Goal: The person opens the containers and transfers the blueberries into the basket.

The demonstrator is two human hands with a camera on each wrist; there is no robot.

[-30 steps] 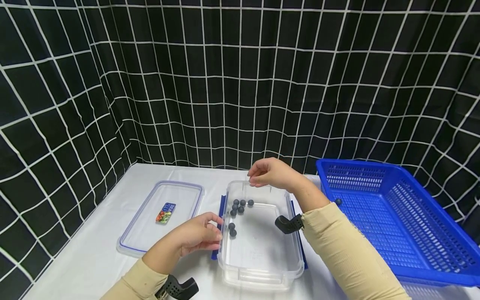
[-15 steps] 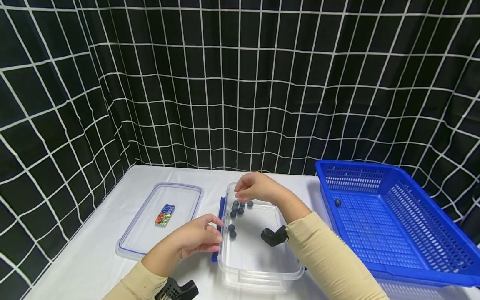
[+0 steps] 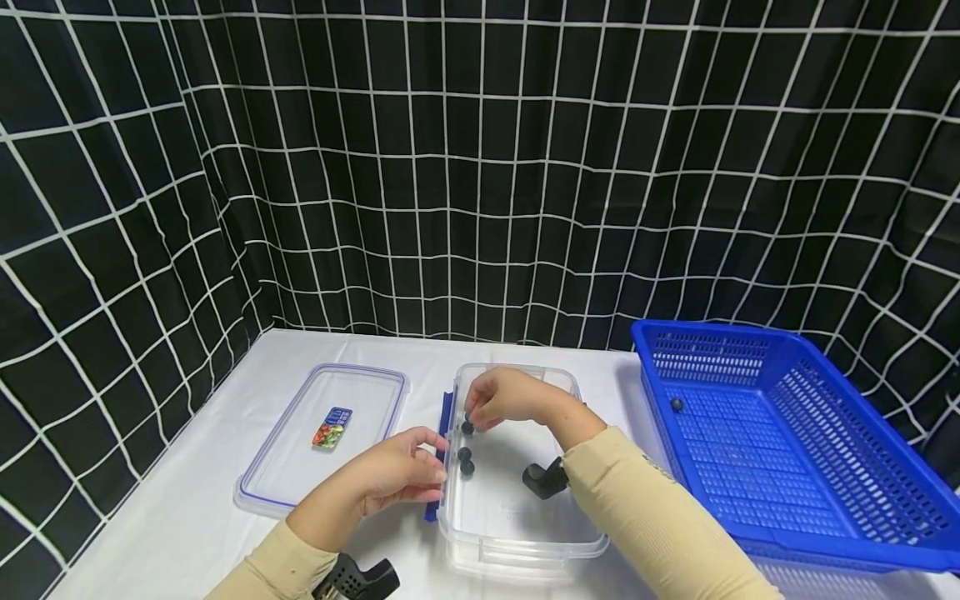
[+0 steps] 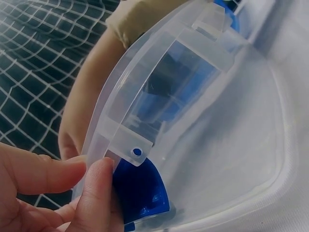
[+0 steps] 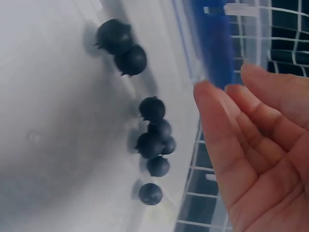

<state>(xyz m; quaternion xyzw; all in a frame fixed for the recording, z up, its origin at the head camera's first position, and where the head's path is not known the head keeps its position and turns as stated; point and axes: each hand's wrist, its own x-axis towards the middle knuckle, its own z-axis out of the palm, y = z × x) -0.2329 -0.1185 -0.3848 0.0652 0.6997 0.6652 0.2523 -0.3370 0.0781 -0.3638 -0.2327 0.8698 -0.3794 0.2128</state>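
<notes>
A clear plastic food box [image 3: 517, 521] with blue side latches stands before me. Several dark blueberries [image 3: 467, 467] lie along its left side. My right hand [image 3: 510, 396] reaches over the upper left part of the box and hides some of them in the head view. In the right wrist view its fingertips [image 5: 207, 94] are apart with no blueberry between them, beside the row. At the box's left edge, my left hand [image 3: 401, 471] keeps its fingertips against the rim by the blue latch [image 4: 140, 193], index finger and thumb apart in the head view.
A clear lid [image 3: 288, 475] with a coloured label lies on the white table to the left. On the right stands a blue perforated basket [image 3: 750, 450] with one blueberry [image 3: 677, 405] near its left wall. A black gridded curtain [image 3: 480, 167] hangs behind.
My right hand has moved from the box's far rim left and nearer, down over the blueberries, now covering several of them. The left hand has stayed at the box's edge.
</notes>
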